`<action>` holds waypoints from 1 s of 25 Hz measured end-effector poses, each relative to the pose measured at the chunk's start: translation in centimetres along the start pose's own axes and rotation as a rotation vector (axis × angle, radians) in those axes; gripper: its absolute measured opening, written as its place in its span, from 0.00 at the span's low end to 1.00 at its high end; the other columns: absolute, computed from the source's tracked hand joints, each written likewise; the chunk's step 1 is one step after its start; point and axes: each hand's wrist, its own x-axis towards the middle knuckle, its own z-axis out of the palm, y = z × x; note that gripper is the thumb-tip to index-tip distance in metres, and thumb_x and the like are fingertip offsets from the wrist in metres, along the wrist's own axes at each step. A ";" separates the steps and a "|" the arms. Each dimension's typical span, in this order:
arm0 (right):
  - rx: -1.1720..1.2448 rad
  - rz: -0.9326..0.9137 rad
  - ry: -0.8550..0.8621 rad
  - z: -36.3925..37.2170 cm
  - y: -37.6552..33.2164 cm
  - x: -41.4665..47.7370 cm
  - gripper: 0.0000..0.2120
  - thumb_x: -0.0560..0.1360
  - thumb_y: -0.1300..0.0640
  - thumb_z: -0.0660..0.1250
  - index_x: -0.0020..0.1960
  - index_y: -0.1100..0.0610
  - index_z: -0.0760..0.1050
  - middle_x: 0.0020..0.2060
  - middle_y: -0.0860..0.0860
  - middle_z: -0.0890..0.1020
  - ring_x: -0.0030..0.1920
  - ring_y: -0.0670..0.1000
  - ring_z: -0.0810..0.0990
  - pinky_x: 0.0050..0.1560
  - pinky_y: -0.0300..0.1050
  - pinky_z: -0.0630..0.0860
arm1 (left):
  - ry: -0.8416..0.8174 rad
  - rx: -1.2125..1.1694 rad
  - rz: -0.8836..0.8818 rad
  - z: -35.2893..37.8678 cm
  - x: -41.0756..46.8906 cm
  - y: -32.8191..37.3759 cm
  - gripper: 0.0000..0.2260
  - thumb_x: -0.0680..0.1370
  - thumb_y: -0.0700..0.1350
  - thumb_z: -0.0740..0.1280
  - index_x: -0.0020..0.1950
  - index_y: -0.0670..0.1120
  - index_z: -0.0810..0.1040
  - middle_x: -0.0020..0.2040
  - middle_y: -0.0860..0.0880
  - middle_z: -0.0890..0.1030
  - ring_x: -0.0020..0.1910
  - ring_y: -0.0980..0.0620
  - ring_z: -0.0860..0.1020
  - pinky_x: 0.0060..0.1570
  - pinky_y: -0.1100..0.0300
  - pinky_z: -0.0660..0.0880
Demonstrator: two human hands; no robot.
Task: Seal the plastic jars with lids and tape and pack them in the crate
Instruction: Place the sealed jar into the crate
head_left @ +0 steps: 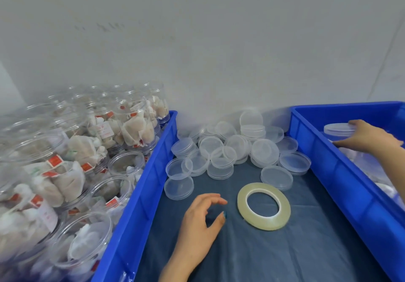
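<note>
Plastic jar point(337, 129) (likely light, slippery) is gripped round its top by the right hand point(370, 138); the left hand point(200, 219) is held open, empty.

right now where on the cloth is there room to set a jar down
Bare cloth lies in front of the tape, reaching the right crate. The back is crowded with lids, and the left hand hovers left of the tape.

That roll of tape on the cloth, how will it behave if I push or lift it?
The tape roll lies flat, so it will probably slide, not roll. It is a thin ring with a wide hole, so likely light and easy to pinch. The creased cloth may bunch under a push.
</note>
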 end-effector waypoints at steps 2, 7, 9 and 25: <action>0.027 0.019 -0.090 0.0 0.0 0.6 0.53 0.63 0.37 0.78 0.77 0.53 0.54 0.70 0.61 0.70 0.69 0.69 0.68 0.70 0.71 0.60 | 0.007 0.019 0.002 -0.1 -0.1 -0.2 0.11 0.76 0.44 0.70 0.54 0.60 0.79 0.59 0.65 0.75 0.61 0.65 0.73 0.58 0.68 0.71; -0.304 -0.063 -0.038 -2.8 -4.6 -2.3 0.44 0.71 0.46 0.71 0.77 0.57 0.52 0.73 0.66 0.58 0.73 0.67 0.59 0.72 0.69 0.57 | 0.075 0.199 0.019 -1.1 0.4 0.3 0.12 0.77 0.46 0.68 0.57 0.61 0.76 0.59 0.66 0.74 0.62 0.65 0.71 0.60 0.62 0.72; -0.308 -0.380 0.087 -2.9 -9.3 -6.3 0.41 0.73 0.47 0.69 0.79 0.53 0.50 0.76 0.62 0.56 0.75 0.63 0.58 0.73 0.69 0.56 | 0.226 0.322 0.088 -2.6 2.3 1.9 0.14 0.77 0.45 0.68 0.62 0.57 0.75 0.61 0.62 0.74 0.62 0.62 0.71 0.58 0.63 0.72; 0.639 -1.117 -0.348 7.9 -28.5 -25.2 0.37 0.76 0.64 0.68 0.79 0.61 0.53 0.73 0.57 0.67 0.72 0.55 0.66 0.60 0.32 0.62 | 0.720 0.383 -0.278 -12.5 13.1 4.4 0.13 0.81 0.40 0.61 0.64 0.37 0.72 0.69 0.38 0.66 0.67 0.39 0.68 0.56 0.59 0.66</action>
